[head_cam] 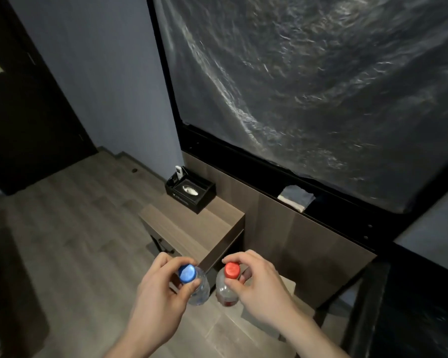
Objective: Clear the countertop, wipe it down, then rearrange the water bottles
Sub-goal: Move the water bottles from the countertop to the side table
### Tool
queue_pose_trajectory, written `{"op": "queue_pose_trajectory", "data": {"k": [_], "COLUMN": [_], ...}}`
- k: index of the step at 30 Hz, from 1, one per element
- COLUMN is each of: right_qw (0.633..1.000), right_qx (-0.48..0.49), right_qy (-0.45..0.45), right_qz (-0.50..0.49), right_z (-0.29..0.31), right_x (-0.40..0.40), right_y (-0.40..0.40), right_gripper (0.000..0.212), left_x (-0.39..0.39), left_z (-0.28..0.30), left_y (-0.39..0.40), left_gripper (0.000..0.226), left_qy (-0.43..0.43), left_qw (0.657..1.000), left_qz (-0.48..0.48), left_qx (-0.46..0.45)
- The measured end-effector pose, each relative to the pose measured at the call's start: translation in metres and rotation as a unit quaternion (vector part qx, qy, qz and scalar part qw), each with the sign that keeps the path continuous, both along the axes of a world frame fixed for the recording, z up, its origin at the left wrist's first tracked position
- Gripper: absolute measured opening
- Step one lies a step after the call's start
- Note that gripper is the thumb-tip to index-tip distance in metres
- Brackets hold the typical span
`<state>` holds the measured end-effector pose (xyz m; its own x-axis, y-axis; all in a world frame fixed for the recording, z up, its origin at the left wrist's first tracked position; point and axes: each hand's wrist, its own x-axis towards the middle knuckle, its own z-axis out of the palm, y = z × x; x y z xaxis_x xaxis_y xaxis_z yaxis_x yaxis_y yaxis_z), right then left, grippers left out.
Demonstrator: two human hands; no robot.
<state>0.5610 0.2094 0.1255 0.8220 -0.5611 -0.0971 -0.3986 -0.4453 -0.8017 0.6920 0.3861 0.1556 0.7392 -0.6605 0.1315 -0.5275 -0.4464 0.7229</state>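
My left hand point(157, 293) grips the neck of a clear water bottle with a blue cap point(198, 288). In my right hand point(259, 285), fingers curl round the neck of a second clear bottle with a red cap point(226, 286). Both bottles hang side by side in the air, close to me, in front of the near end of a small wooden countertop point(192, 228). A folded grey cloth point(296, 197) lies on the black ledge below the big screen, to the right of the countertop.
A black organiser box point(192, 191) holding a white remote and a tissue opening stands at the far end of the countertop. A large plastic-covered screen point(308, 86) fills the wall behind. Wooden floor stretches to the left, with a dark door at the far left.
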Motion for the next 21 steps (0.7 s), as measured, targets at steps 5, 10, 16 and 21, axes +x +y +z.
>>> {"op": "queue_pose_trajectory", "data": {"k": [5,10,16,21], "right_qw": [0.999,0.998,0.999,0.995], "right_qx": [0.006,-0.007,-0.024,-0.011], "right_qy": [0.024,0.032,0.047,0.076], "right_qz": [0.04,0.047,0.006,-0.064], "right_z": [0.004,0.005,-0.023,-0.048], "right_x": [0.084,0.164,0.252,0.308], "right_y": [-0.014,-0.023,-0.016,-0.001], "right_gripper": [0.033,0.032,0.032,0.03], "left_x": [0.076,0.154,0.259,0.345], "left_z": [-0.004,-0.014,-0.036,-0.05], "left_y": [-0.007,-0.01,-0.012,-0.016], "left_gripper": [0.036,0.037,0.032,0.03], "left_qy": [0.009,0.022,0.042,0.057], "left_qw": [1.0,0.999,0.999,0.993], "left_qz": [0.028,0.041,-0.016,-0.084], "left_qx": [-0.003,0.001,0.022,0.058]}}
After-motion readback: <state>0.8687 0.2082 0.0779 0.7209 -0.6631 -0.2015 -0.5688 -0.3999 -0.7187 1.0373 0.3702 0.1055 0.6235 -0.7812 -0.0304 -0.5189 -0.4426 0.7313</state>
